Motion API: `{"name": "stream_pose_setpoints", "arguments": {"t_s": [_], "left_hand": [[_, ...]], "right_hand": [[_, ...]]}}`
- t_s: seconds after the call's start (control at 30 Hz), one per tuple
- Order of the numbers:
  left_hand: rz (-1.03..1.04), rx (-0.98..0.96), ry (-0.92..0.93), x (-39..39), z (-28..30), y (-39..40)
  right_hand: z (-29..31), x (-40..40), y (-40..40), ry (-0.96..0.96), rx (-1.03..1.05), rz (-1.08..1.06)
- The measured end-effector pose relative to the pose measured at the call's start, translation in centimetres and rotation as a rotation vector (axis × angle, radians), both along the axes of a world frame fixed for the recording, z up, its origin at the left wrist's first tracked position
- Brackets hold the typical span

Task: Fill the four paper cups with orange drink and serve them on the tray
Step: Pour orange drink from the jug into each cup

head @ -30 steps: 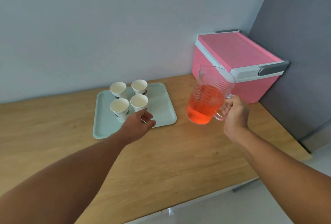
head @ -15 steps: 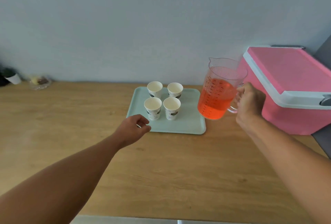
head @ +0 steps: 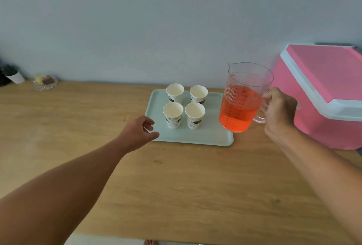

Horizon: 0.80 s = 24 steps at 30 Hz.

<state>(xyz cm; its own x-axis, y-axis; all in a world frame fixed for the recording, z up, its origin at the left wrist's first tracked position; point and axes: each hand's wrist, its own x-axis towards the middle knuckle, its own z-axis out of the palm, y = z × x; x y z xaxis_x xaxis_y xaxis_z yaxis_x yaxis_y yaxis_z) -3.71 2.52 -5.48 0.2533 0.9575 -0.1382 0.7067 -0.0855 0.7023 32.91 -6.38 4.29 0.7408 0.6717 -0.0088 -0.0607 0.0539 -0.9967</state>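
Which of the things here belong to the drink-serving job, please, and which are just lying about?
For the job: cups, tray, jug in the right hand, left hand.
Lying about: cooler, glass dish, plant pot.

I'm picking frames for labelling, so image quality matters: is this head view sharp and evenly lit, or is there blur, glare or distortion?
Head view: soft, even light, faint shadows, no harsh glare; cups and pitcher reasonably sharp; far-left glass dish blurry; wide-angle stretch enlarges forearms at the edges.
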Motion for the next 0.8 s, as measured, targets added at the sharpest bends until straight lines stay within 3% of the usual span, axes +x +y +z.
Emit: {"name": "stream_pose_setpoints", "arguments": {"t_s": [0.23, 0.8], "left_hand": [[-0.120, 0.017, 0.048, 0.0, -1.1, 4.3], [-0.284, -0.087, -0.107, 4.1, -2.9, 9.2]], "right_hand": [[-0.6, -1.5, -1.5, 0.006, 0.020, -0.087], [-0.4, -4.1, -3.8, 0.003, 0.012, -0.173]]}}
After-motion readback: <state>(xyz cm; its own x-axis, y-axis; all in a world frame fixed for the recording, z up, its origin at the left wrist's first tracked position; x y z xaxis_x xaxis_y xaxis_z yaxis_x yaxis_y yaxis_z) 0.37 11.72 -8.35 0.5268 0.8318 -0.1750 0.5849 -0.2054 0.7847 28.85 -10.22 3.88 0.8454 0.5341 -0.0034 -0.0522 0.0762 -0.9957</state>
